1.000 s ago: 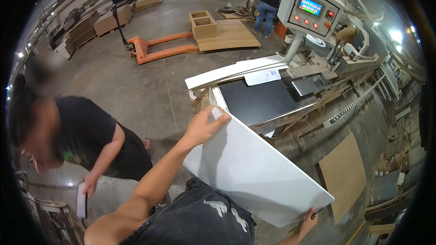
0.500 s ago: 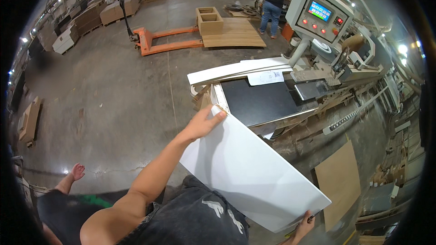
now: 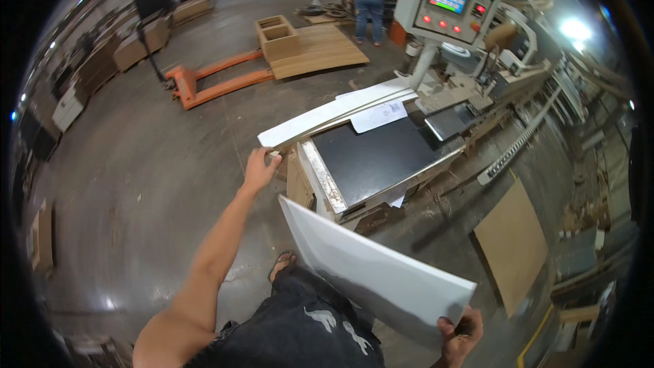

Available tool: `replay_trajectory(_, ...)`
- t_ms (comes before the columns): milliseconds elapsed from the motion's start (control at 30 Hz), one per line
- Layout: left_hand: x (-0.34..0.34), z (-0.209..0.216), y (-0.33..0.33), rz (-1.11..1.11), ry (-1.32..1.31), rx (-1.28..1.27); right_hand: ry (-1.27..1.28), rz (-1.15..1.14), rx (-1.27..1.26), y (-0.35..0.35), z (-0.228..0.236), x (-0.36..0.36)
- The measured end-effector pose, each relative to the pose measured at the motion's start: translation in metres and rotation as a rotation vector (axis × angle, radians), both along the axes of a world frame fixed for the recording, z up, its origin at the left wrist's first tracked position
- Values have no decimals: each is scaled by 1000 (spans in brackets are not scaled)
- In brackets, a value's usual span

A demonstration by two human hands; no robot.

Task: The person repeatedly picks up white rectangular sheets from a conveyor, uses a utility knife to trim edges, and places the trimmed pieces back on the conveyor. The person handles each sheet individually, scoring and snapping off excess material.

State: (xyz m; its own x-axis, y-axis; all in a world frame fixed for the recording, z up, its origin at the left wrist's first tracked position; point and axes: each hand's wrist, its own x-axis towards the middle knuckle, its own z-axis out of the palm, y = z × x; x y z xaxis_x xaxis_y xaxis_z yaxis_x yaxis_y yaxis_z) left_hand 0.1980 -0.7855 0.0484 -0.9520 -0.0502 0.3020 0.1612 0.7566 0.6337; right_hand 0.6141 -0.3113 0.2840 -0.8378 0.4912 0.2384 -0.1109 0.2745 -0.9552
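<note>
My right hand [image 3: 462, 337] grips the lower right corner of a white rectangular panel [image 3: 381, 269], thumb on the face. The panel hangs tilted in front of my body, with its far left corner free. Reaching forward, my left hand [image 3: 260, 169] is closed in a pinch beside the near left corner of a machine table with a black top [image 3: 375, 163]. A small white piece [image 3: 274, 154] shows at its fingertips; its kind is unclear. Just beyond those fingers ends a long white strip [image 3: 327, 117] lying along the table's far side.
A paper sheet [image 3: 379, 117] lies on the table, below a control panel [image 3: 446, 10] with a lit screen. A brown board [image 3: 514, 245] rests at right. Further off are an orange pallet jack [image 3: 191, 88], a wooden box [image 3: 279, 41] and a person [image 3: 371, 0].
My left hand has let go of the panel and moved forward and left to the table corner. The panel has tilted and come away from the table, held by my right hand alone.
</note>
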Motion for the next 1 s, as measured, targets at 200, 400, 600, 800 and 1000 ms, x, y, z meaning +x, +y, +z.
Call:
replay_trajectory(200, -123, -18, -25, -244, -68, -711, -315, 88, 638, -125, 18, -32)
replay_trajectory(400, -153, 14, -40, -511, -274, -262, -527, -165, 808, -191, -7, -12)
replay_trajectory(600, -185, 62, -58, -574, -714, 546, -690, -357, 746, -234, -30, 10)
replay_trajectory(800, -189, 53, -79, -563, -752, 620, -628, -345, 682, -253, -49, 2)
replay_trajectory(1000, -169, 31, -77, -576, -165, 58, -615, -143, 663, -265, -46, -33)
